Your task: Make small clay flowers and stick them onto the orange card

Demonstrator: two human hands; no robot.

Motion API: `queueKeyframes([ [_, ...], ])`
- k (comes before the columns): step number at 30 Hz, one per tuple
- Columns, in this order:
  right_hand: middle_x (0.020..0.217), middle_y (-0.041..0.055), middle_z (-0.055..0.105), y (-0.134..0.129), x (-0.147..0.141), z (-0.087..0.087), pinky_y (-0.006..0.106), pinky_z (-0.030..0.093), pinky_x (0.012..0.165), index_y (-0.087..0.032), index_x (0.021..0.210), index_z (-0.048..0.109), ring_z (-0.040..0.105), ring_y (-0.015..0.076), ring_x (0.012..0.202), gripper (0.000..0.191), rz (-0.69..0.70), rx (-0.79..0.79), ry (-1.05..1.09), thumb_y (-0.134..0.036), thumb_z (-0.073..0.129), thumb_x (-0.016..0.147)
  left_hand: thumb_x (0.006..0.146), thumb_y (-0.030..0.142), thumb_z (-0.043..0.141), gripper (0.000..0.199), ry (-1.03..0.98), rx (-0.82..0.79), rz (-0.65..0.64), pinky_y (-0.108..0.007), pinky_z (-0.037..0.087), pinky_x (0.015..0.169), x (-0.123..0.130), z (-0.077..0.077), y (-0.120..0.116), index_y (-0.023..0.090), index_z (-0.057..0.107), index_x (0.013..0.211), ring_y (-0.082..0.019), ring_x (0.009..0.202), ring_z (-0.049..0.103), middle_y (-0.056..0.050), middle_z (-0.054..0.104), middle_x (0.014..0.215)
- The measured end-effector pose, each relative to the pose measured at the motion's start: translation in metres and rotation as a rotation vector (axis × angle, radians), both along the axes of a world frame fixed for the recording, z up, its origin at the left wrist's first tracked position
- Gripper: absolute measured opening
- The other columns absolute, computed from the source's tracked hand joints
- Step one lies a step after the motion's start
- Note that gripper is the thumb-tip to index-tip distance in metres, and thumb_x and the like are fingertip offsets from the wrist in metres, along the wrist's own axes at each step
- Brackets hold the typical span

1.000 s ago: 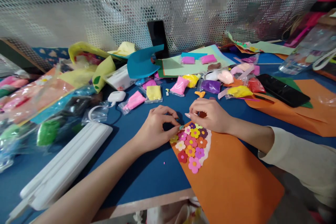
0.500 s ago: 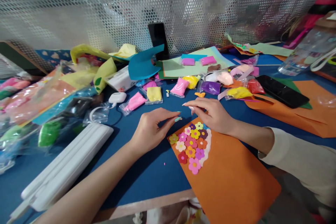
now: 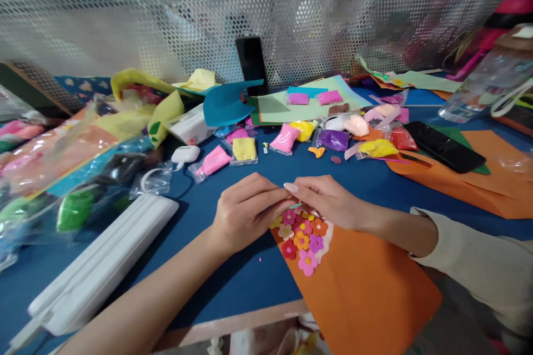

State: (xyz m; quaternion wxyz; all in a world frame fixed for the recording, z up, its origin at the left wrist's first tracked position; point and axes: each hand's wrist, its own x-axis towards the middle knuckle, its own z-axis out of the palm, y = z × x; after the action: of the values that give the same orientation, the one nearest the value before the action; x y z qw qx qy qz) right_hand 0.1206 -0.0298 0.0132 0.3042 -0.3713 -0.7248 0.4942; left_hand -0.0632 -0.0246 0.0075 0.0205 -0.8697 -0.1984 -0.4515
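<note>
The left hand and the right hand are touching at the fingertips, just above the top part of a sheet of orange paper. Neither hand is spreading wide. The left fingers are bending close together, and the right thumb, with its long pale nail, is reaching across to them. The fingers are hiding the spot where they meet, so I cannot tell if they are pinching something small. Under the hands, little clay flowers are lying close together on the paper, and the hands are covering some of them. A pink flower is sitting lowest, with a red flower and an orange flower near it. A wavy pale strip is running along their right side. The paper is resting partly on the blue table and is sticking out past its front edge. Beyond the hands, a bag of pink clay, a bag of purple clay and a bit of orange clay are lying on the table. A black phone is lying farther right.
</note>
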Motion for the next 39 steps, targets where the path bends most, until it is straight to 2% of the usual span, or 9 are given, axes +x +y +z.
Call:
queueKeyframes([
  [4,0.061,-0.0049,0.033,-0.007,-0.003,-0.001,0.022,0.029,0.051,-0.018,0.068,0.039,0.032,0.0070,0.054,0.040,0.000,-0.104,0.071,-0.049,0.035,0.092,0.081,0.017,0.064,0.003,-0.047,-0.098,-0.006,-0.025,0.052,0.067,0.003,-0.002,-0.002,0.015,0.065,0.084,-0.011,0.067,0.061,-0.004,0.067,0.074],
  [14,0.055,-0.0078,0.028,-0.003,-0.004,-0.007,0.020,0.024,0.037,-0.018,0.077,0.051,0.026,0.0044,0.041,0.037,0.054,-0.313,0.204,-0.054,0.048,0.085,0.084,0.022,0.060,0.010,-0.025,-0.220,-0.007,-0.022,0.052,0.063,0.002,-0.003,0.001,0.015,0.068,0.083,-0.011,0.065,0.064,-0.004,0.070,0.074],
  [17,0.050,-0.0083,0.030,0.002,0.000,-0.007,0.019,0.023,0.034,-0.017,0.070,0.049,0.028,0.0039,0.036,0.036,-0.048,-0.331,0.215,-0.050,0.049,0.086,0.084,0.016,0.059,0.008,-0.035,-0.212,0.030,-0.022,0.052,0.064,0.000,-0.003,0.001,0.016,0.067,0.084,-0.010,0.064,0.064,-0.003,0.070,0.073],
  [21,0.046,-0.0092,0.028,0.016,0.007,-0.009,0.018,0.026,0.033,-0.017,0.068,0.051,0.028,0.0039,0.033,0.029,-0.299,-0.309,0.352,-0.038,0.048,0.088,0.079,0.025,0.067,0.009,-0.079,-0.257,0.099,-0.020,0.050,0.059,-0.007,0.000,0.002,0.017,0.065,0.076,-0.009,0.059,0.061,0.001,0.067,0.066],
  [24,0.048,-0.0093,0.028,0.025,0.009,-0.012,0.018,0.025,0.032,-0.018,0.070,0.050,0.025,0.0037,0.033,0.020,-0.399,-0.336,0.444,-0.031,0.049,0.085,0.078,0.026,0.068,0.010,-0.062,-0.203,0.134,-0.018,0.047,0.053,-0.011,0.003,0.005,0.016,0.065,0.077,-0.008,0.056,0.058,0.000,0.064,0.064],
  [27,0.049,-0.0085,0.030,0.027,0.008,-0.012,0.017,0.021,0.032,-0.019,0.069,0.048,0.023,0.0041,0.034,0.013,-0.422,-0.400,0.495,-0.023,0.046,0.082,0.086,0.016,0.056,0.012,0.046,-0.136,0.176,-0.018,0.047,0.056,-0.013,0.001,0.010,0.014,0.066,0.093,-0.009,0.060,0.059,-0.003,0.065,0.071],
  [31,0.048,-0.0073,0.028,0.026,0.009,-0.008,0.017,0.014,0.032,-0.018,0.058,0.036,0.018,0.0039,0.035,0.022,-0.420,-0.490,0.519,-0.022,0.043,0.079,0.089,0.014,0.046,0.023,0.166,-0.086,0.218,-0.022,0.050,0.061,-0.013,-0.007,0.015,0.011,0.062,0.106,-0.012,0.067,0.060,-0.006,0.064,0.075],
  [35,0.046,-0.0075,0.021,0.026,0.011,-0.005,0.018,0.011,0.032,-0.019,0.053,0.025,0.014,0.0040,0.035,0.034,-0.415,-0.566,0.516,-0.026,0.043,0.080,0.088,0.016,0.051,0.015,0.174,-0.051,0.200,-0.023,0.053,0.066,-0.014,-0.009,0.017,0.014,0.063,0.097,-0.013,0.072,0.064,-0.006,0.068,0.082],
  [39,0.044,-0.0078,0.021,0.026,0.011,-0.005,0.018,0.014,0.030,-0.019,0.051,0.026,0.017,0.0039,0.034,0.040,-0.440,-0.473,0.463,-0.030,0.050,0.081,0.087,0.019,0.054,0.010,0.206,-0.016,0.170,-0.022,0.052,0.063,-0.016,-0.007,0.015,0.015,0.063,0.086,-0.012,0.068,0.064,-0.004,0.069,0.075],
])
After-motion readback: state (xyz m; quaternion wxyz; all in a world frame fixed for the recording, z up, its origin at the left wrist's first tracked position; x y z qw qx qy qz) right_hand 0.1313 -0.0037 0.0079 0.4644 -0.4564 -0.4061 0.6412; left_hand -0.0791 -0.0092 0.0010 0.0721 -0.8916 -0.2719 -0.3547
